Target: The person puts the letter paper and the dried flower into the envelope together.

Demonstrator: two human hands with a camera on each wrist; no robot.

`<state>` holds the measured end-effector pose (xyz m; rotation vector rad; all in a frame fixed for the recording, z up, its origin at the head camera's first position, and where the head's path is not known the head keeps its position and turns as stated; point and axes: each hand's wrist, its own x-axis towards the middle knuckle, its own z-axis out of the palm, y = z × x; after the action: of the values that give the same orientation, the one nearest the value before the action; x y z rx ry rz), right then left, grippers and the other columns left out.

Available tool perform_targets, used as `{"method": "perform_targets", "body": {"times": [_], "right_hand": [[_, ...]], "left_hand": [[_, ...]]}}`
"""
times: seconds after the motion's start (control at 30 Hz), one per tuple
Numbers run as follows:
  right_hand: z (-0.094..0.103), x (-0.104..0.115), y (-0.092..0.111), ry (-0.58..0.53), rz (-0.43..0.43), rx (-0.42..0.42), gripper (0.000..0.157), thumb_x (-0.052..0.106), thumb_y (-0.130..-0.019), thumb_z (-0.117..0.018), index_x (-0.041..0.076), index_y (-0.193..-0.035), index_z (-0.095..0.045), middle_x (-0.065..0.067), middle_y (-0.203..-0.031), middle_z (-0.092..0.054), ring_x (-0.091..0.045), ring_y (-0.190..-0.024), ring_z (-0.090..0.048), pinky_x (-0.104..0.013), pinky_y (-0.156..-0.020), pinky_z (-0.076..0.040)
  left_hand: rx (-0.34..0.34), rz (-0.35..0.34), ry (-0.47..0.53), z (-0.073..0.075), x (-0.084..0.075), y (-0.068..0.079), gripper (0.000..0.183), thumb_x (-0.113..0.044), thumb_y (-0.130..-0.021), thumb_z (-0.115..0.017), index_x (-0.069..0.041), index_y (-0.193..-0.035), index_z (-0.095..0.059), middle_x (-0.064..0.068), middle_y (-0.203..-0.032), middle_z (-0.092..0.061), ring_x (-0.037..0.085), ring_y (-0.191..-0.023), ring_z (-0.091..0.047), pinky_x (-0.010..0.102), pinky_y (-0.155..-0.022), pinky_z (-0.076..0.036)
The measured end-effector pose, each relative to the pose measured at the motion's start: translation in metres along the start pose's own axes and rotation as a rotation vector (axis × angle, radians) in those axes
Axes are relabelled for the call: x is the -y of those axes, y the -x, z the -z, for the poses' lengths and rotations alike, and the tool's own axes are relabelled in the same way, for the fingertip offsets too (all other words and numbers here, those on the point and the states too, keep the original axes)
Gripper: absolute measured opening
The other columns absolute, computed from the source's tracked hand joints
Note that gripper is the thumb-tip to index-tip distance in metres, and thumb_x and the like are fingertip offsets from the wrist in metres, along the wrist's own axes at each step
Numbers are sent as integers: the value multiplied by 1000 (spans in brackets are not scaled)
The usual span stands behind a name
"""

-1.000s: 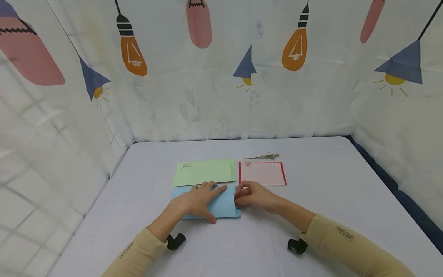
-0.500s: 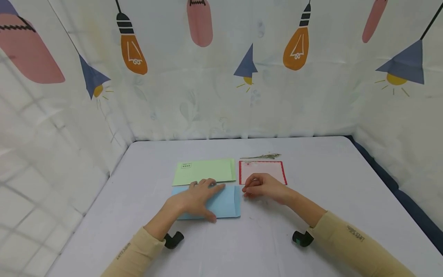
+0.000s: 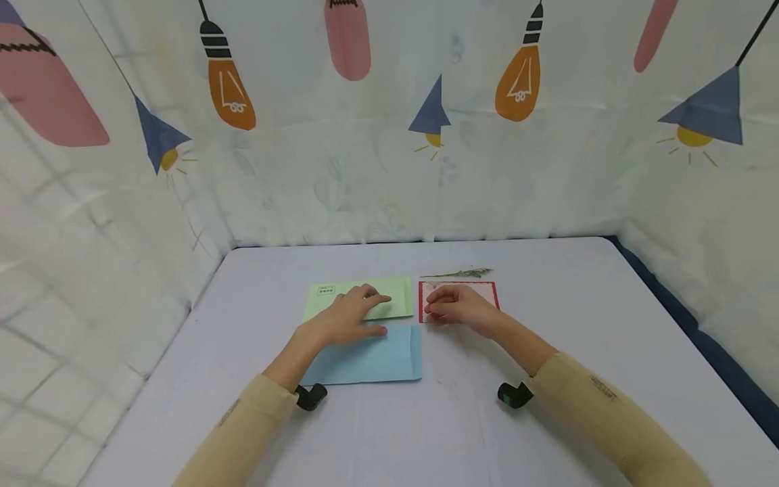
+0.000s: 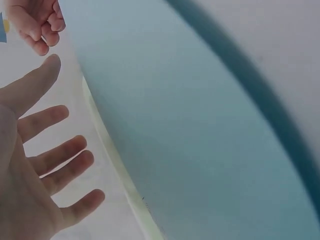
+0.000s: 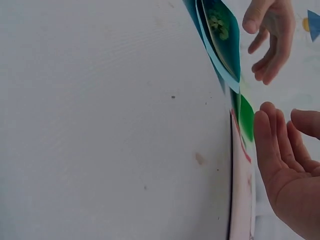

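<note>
My left hand (image 3: 345, 319) is over the seam between a light blue envelope (image 3: 365, 365) and a green envelope (image 3: 398, 297); its fingers are spread and hold nothing. The left wrist view shows that hand (image 4: 35, 165) off the paper. My right hand (image 3: 461, 311), loosely curled and holding nothing, hovers over a pale pink card with a red border (image 3: 489, 292), hiding much of it. Through the gaping end of the blue envelope (image 5: 236, 60), the right wrist view shows a flat insert and small yellow-green florets (image 5: 220, 25). The green envelope's end (image 5: 246, 117) also gapes.
A thin dried flower sprig (image 3: 468, 273) lies behind the card. All of it lies flat on a white-covered table (image 3: 389, 433). Printed cloth (image 3: 365, 176) hangs behind and at both sides. Each wrist carries a small black camera (image 3: 516, 395).
My right hand has left the blue envelope's end and moved back over the card. My left hand has lifted off the blue envelope and shifted toward the green one.
</note>
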<state>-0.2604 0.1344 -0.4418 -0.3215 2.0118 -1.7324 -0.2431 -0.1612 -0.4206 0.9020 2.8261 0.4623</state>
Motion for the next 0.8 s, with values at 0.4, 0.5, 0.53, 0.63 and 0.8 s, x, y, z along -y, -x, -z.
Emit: {"method": "perform_targets", "body": {"times": [0.4, 0.5, 0.53, 0.63, 0.8], "right_hand": [[-7, 4, -32, -47, -63, -83, 38, 10, -101, -67, -4, -135, -58, -20, -116, -69, -28, -103, -70, -37, -89, -57], [-9, 4, -38, -45, -61, -88, 40, 9, -100, -68, -6, -135, -56, -21, -115, -69, -28, -101, -70, -37, -88, -57], [-10, 4, -40, -39, -62, -95, 39, 8, -100, -68, -6, -135, -57, -20, -115, -69, -28, -101, -71, -37, -88, -57], [-13, 6, -46, -10, -63, -115, 37, 7, -100, -67, -7, -133, -58, -19, -113, -68, -27, -98, -71, -36, -86, -58], [-17, 9, -56, 5, -70, -126, 33, 5, -100, -68, -7, -129, -60, -19, -110, -69, -25, -95, -73, -34, -84, -58]], "left_hand": [[-11, 36, 43, 3, 18, -22, 64, -39, -96, -74, -16, -151, -51, 11, -143, -48, 31, -134, -43, 63, -105, -35], [8, 51, 51, 4, 23, -27, 67, -40, -95, -75, -16, -152, -51, 11, -145, -47, 32, -136, -41, 63, -107, -34], [16, 56, 52, 4, 24, -29, 68, -40, -94, -76, -16, -152, -51, 11, -146, -46, 32, -137, -41, 63, -107, -34], [44, 70, 48, 6, 28, -32, 72, -41, -93, -77, -16, -154, -49, 12, -149, -44, 33, -140, -38, 63, -108, -32], [90, 84, 23, 9, 30, -36, 82, -48, -90, -78, -17, -157, -43, 15, -155, -38, 36, -143, -33, 63, -110, -30]]}}
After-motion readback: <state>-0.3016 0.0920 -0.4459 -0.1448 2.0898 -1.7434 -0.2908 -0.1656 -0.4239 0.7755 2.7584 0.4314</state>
